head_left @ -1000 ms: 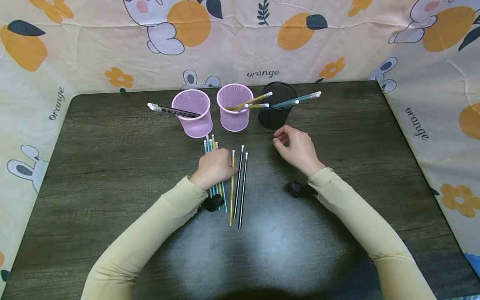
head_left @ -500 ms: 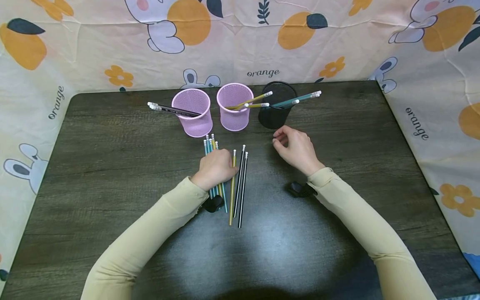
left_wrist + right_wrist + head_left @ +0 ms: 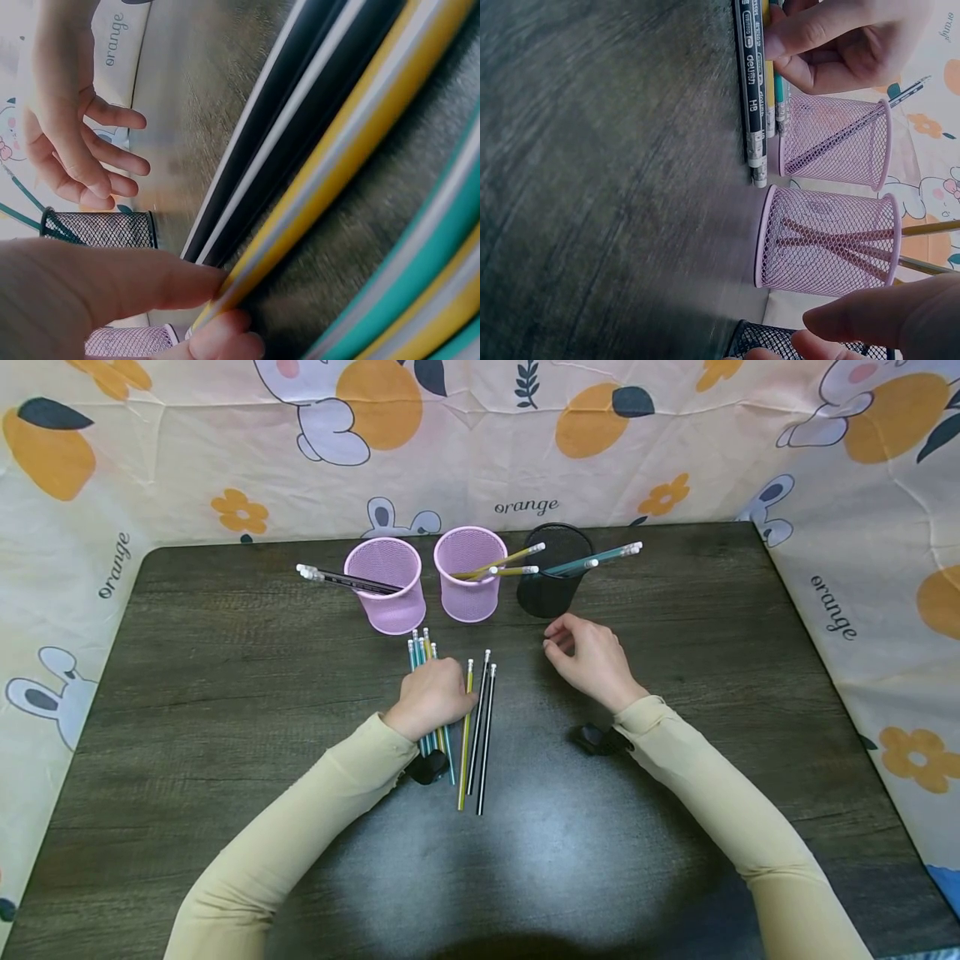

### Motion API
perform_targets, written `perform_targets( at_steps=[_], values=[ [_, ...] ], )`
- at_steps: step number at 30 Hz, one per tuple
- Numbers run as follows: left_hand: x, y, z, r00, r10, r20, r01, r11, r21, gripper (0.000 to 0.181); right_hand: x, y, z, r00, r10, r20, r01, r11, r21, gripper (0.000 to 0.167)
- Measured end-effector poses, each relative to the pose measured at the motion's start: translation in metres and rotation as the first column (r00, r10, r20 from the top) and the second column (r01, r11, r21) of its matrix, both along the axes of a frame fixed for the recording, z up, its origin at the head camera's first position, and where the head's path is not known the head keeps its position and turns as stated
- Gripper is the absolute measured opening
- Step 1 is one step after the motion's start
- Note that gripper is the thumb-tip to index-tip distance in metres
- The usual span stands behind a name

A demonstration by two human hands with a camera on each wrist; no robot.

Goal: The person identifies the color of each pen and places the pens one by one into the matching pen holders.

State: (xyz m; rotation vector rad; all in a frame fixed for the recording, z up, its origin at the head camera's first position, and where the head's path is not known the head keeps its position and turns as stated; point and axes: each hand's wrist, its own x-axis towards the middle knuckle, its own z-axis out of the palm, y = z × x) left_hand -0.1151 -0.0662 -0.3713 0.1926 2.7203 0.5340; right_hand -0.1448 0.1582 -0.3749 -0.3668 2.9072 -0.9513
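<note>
My left hand point(image 3: 433, 693) pinches a yellow pencil point(image 3: 322, 180) between thumb and finger, as the left wrist view shows. The pencil lies on the table beside two black pencils point(image 3: 486, 743), just to its right. Under and beyond this hand is a bundle of teal and yellow pencils point(image 3: 411, 653), partly covered by it. My right hand point(image 3: 592, 662) hovers over the table or rests there, I cannot tell which. Its fingers are loosely bent, hold nothing, and sit in front of the black mesh cup point(image 3: 546, 600).
Left of the black cup, which holds teal pencils point(image 3: 611, 554), stand two pink mesh cups. The left pink cup point(image 3: 392, 612) holds black pencils point(image 3: 330, 578); the middle pink cup point(image 3: 469, 603) holds yellow pencils point(image 3: 517, 557). A printed cloth point(image 3: 480, 460) borders the dark table point(image 3: 225, 693).
The eraser ends of the yellow pencil and one black pencil have shifted very slightly right. Both hands stay almost in place; the right hand has drifted a touch left.
</note>
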Motion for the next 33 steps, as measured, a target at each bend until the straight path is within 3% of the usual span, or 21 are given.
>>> perform_targets(
  at_steps=[12,20,27,33],
  values=[
    [0.0,0.0,0.003,1.0,0.014,0.011,-0.014,1.0,0.024,0.044,0.0,0.001,-0.001,1.0,0.011,-0.003,-0.011,1.0,0.001,0.018],
    [-0.001,-0.005,0.012,0.996,0.056,-0.068,-0.046,0.989,0.139,0.032,0.0,0.002,-0.001,1.0,0.01,-0.007,-0.01,1.0,0.004,0.017],
    [-0.001,-0.008,0.021,0.979,0.128,-0.16,-0.075,0.951,0.3,0.017,0.0,0.002,-0.002,1.0,0.01,-0.01,-0.01,1.0,0.005,0.017],
    [0.0,-0.011,0.026,0.972,0.17,-0.161,-0.098,0.919,0.381,0.012,-0.001,0.003,-0.003,1.0,0.011,-0.012,-0.011,1.0,0.006,0.017]
  ],
)
